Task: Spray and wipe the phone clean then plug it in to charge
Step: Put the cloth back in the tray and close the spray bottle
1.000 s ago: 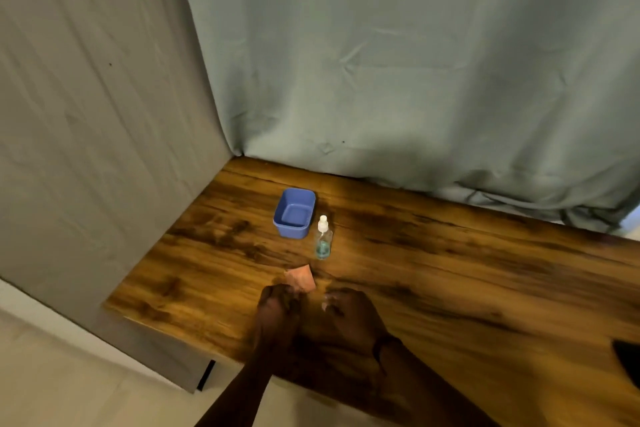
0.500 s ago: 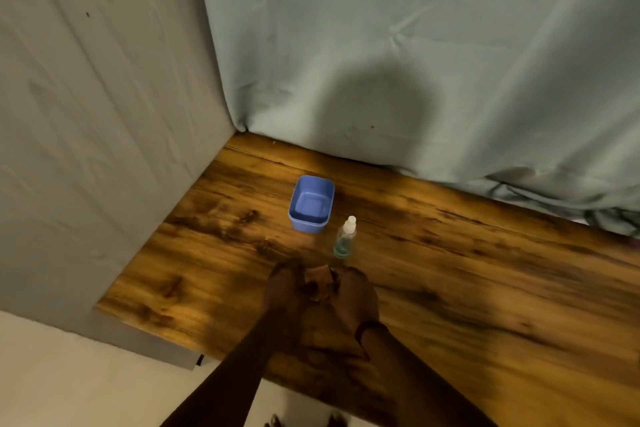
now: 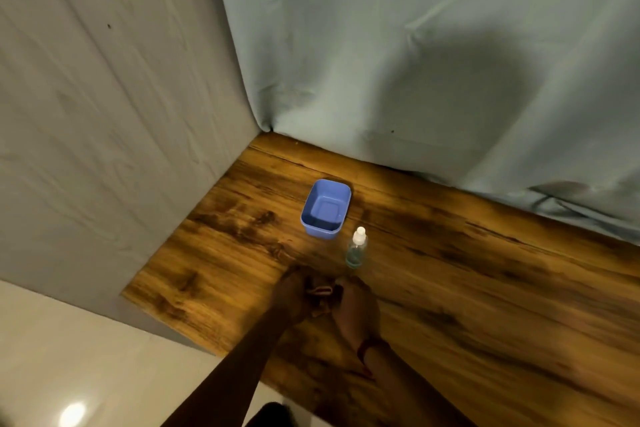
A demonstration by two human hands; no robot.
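Two hands meet over the brown wooden table [image 3: 485, 288]. The left hand [image 3: 292, 295] and the right hand [image 3: 356, 308] both hold a small pink cloth [image 3: 322, 291] between them, with fingers curled on it (it is dark there, so the fingers are hard to see). The spray bottle [image 3: 356, 250] stands up straight on the table, just past the right hand and not touching it. A blue tub [image 3: 308, 208] sits near the bottle, farther back. A gray curtain [image 3: 381, 45] hangs behind the table.

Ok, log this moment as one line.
left hand: holds cloth | right hand: holds cloth | spray bottle: upright, untouched | phone: not in view
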